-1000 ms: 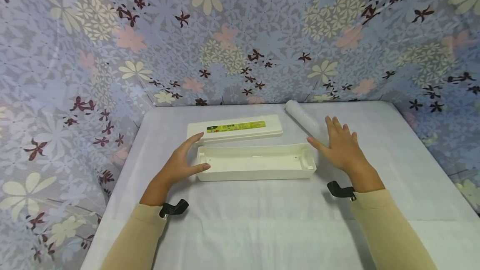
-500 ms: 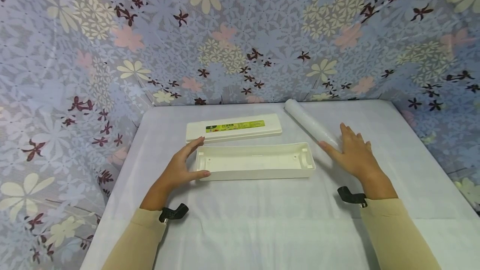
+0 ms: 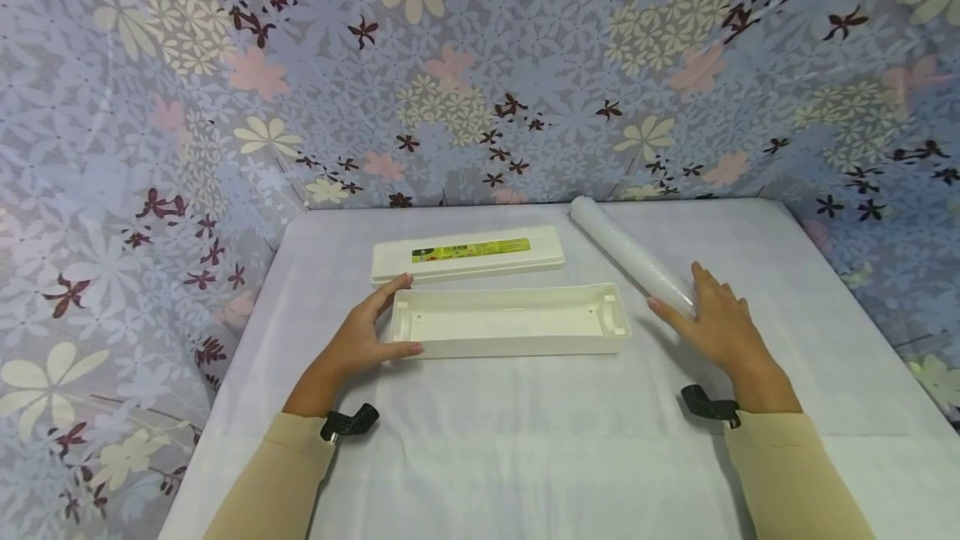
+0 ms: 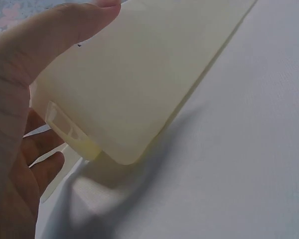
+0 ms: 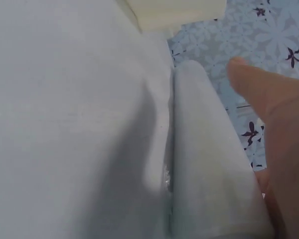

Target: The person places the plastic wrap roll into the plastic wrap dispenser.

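Observation:
A long white cling film box (image 3: 510,347) lies lidless in mid-table. My left hand (image 3: 363,336) holds its left end, thumb (image 4: 77,30) along the front wall and index finger at the back rim. The other fingers (image 4: 45,154) curve round the end in the left wrist view. Behind it lies the white lid (image 3: 390,255) with a yellow-green label. A white roll of cling film (image 3: 633,257) lies slantwise at the right. My right hand (image 3: 723,327) spreads about its near end, thumb on one side and fingers on the other; the thumb stands off the roll in the right wrist view.
A white cloth covers the table (image 3: 525,457). Flowered fabric (image 3: 480,90) hangs along the back and both sides. A black camera mount sits at each wrist, the left mount (image 3: 349,422) and the right mount (image 3: 708,407).
My right hand has moved right and toward me, along the roll to its near end. My left hand has closed slightly on the box's left end. Box, lid and roll stay put.

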### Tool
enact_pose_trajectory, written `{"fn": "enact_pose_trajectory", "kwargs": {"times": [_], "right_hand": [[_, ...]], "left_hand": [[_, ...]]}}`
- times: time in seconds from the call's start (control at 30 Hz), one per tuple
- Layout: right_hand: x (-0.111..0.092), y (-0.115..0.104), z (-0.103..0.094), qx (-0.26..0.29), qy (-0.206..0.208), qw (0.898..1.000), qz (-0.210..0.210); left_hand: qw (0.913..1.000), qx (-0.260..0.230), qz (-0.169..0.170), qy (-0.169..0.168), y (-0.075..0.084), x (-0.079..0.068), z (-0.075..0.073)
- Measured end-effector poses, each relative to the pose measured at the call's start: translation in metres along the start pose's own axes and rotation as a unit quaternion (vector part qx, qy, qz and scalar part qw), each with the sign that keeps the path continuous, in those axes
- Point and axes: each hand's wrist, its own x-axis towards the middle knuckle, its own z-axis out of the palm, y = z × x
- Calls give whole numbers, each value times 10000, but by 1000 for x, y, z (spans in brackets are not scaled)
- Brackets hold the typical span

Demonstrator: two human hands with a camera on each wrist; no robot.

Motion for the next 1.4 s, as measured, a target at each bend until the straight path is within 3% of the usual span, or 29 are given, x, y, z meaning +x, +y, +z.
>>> {"fn": "enact_pose_trajectory", "kwargs": {"times": [0.23, 0.5, 0.93, 1.17, 1.4], "right_hand": [[-4, 6, 1, 94, 219, 9997, -56], [-13, 9, 1, 349, 228, 9991, 72], [-20, 12, 13, 682, 769, 9944, 245], [-23, 13, 18, 751, 1047, 9912, 309], [-26, 12, 19, 1055, 1424, 9841, 140]], "left_hand": [[9999, -128, -57, -40, 1, 0, 2], [9980, -365, -494, -113, 6, -2, 4], [9975, -500, -489, -77, 3, -2, 7], [9969, -654, -428, -93, 37, -3, 4], [9964, -671, -519, -64, 38, -4, 3]]}}
